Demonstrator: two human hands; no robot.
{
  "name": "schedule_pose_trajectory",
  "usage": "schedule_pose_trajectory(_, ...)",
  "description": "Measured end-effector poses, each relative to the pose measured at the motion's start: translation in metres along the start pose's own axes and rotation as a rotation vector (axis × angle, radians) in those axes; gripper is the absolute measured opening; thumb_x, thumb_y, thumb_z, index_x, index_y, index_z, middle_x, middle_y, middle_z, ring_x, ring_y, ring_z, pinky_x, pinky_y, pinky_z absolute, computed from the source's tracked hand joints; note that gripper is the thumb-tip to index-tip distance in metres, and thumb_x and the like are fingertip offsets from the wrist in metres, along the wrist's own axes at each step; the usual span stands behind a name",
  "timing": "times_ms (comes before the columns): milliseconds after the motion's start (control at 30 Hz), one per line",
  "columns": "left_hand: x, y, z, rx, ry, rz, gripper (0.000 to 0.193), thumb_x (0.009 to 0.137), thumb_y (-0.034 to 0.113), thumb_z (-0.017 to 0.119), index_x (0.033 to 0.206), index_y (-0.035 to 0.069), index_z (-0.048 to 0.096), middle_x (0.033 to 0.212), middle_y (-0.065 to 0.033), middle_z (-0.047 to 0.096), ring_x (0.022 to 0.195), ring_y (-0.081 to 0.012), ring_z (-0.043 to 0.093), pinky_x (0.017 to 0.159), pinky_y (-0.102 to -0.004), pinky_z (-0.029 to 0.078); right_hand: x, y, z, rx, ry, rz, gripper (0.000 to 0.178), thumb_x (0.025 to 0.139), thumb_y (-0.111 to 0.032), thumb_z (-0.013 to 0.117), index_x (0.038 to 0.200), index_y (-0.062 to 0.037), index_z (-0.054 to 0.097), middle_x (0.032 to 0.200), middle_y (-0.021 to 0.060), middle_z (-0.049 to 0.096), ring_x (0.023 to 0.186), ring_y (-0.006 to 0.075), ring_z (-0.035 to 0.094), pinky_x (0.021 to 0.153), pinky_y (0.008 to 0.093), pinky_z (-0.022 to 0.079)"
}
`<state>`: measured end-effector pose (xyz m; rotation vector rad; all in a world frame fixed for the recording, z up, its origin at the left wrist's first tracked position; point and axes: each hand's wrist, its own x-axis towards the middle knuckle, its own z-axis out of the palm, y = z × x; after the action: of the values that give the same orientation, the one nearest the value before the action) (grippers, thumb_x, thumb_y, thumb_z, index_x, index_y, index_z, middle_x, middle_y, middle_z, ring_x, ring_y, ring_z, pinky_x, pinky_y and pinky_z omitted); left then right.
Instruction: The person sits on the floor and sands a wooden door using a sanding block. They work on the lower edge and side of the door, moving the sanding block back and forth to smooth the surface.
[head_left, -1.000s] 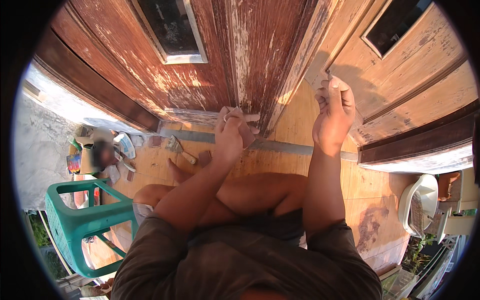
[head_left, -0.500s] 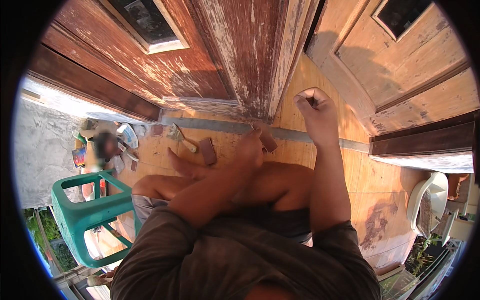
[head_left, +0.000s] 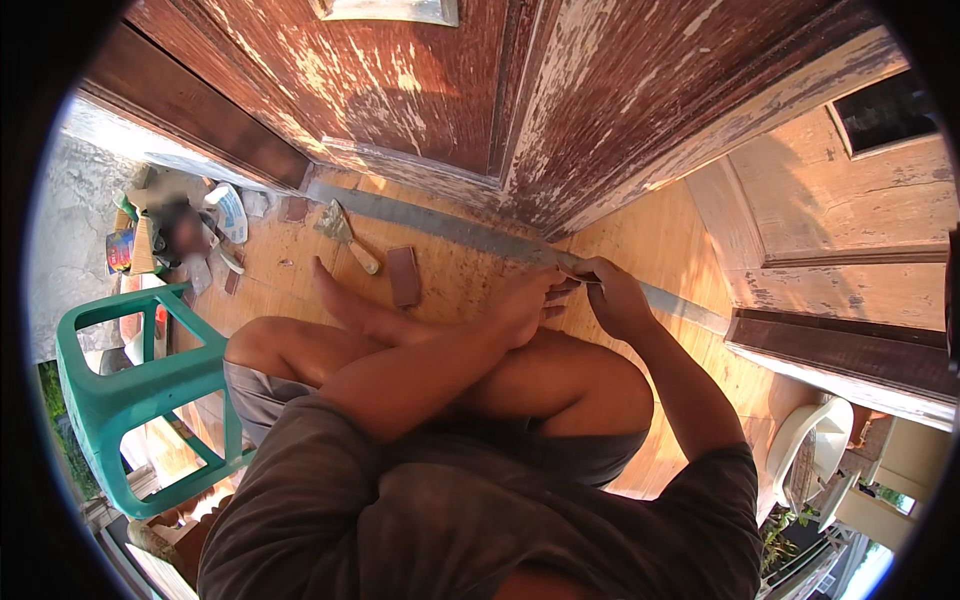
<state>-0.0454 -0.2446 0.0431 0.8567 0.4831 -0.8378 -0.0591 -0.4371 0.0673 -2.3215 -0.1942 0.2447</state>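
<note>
My left hand [head_left: 527,305] is closed in front of my crossed legs, near the lower corner of the worn door. Close against it, my right hand [head_left: 612,298] has its thumb and fingers pinched together. Between the two hands shows a thin edge of a reddish-brown piece of sandpaper [head_left: 572,277], mostly covered by the fingers. A brown rectangular block [head_left: 403,277] lies on the floor left of my hands. Beside the block is a putty knife [head_left: 347,238] with a wooden handle and a stained blade.
The door [head_left: 420,110] ahead has flaking red-brown paint; a lighter wooden door [head_left: 810,200] stands at right. A green plastic stool [head_left: 140,385] is at left, near a cluttered pile with a white-and-blue container [head_left: 230,212]. A white chair [head_left: 790,450] sits at far right.
My right hand has come down and left to meet my left hand at the sandpaper. The sandpaper was more visible in my left hand before. The whole view has shifted.
</note>
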Motion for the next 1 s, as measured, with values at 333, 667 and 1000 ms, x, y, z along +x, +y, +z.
schedule_pose_trajectory(333,0.019,0.037,-0.044,-0.125,0.284,0.475,0.059,0.107,0.028,0.052,0.157,0.004,0.031,0.153,-0.0190,0.044,0.136,-0.0297,0.050,0.114,-0.0481,0.040,0.059,0.024,0.015,-0.249,0.471,-0.356,0.030,0.087,-0.034,0.081,0.090,-0.0069,0.068,0.084,0.0099,0.073,0.073,0.0315,0.071,0.065,0.0409,0.057)
schedule_pose_trajectory(667,-0.005,0.118,-0.024,-0.138,0.271,0.479,0.087,0.105,0.066,0.030,0.167,0.011,0.002,0.172,-0.0151,0.008,0.158,-0.0329,0.014,0.125,-0.0580,0.018,0.071,0.046,0.064,-0.242,0.623,-0.280,0.026,0.086,-0.030,0.084,0.093,-0.0072,0.075,0.086,0.0096,0.075,0.071,0.0333,0.071,0.064,0.0430,0.057)
schedule_pose_trajectory(1000,-0.011,0.123,-0.030,-0.063,0.158,0.489,0.094,0.104,0.069,0.032,0.166,0.011,-0.009,0.174,-0.0129,-0.002,0.159,-0.0376,0.006,0.125,-0.0599,0.017,0.073,0.050,0.065,-0.266,0.698,-0.305,0.038,0.087,-0.048,0.080,0.095,-0.0112,0.078,0.082,0.0093,0.075,0.074,0.0305,0.072,0.063,0.0409,0.057)
